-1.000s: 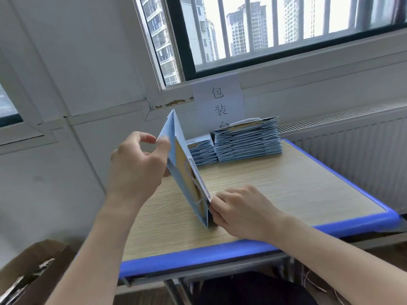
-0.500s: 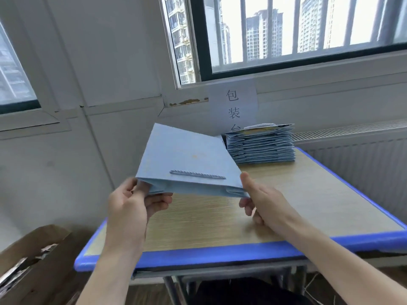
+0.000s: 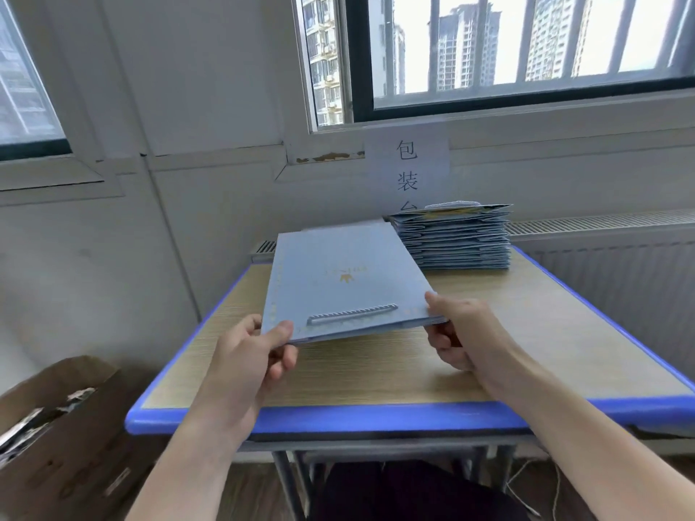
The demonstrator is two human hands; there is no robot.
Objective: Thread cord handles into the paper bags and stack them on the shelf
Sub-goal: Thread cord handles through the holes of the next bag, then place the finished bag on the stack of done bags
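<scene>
Above the near bench [image 3: 526, 355] edge, left grip [image 3: 255, 355] and right grip [image 3: 462, 332] each pinch a near corner of the flat blue paper bag [image 3: 346, 272], fingers partly hidden underneath. A cord handle [image 3: 351, 314] lies across its top. Farther back, a stack of bags [image 3: 455, 238] hides the wall sign's [image 3: 408, 163] lowest character.

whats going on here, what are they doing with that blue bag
A person holds a flat blue paper bag by its near corners, left hand on one, right hand on the other, above the blue-edged table. A cord handle shows across the bag's near end. A stack of similar bags sits at the table's far side.
</scene>
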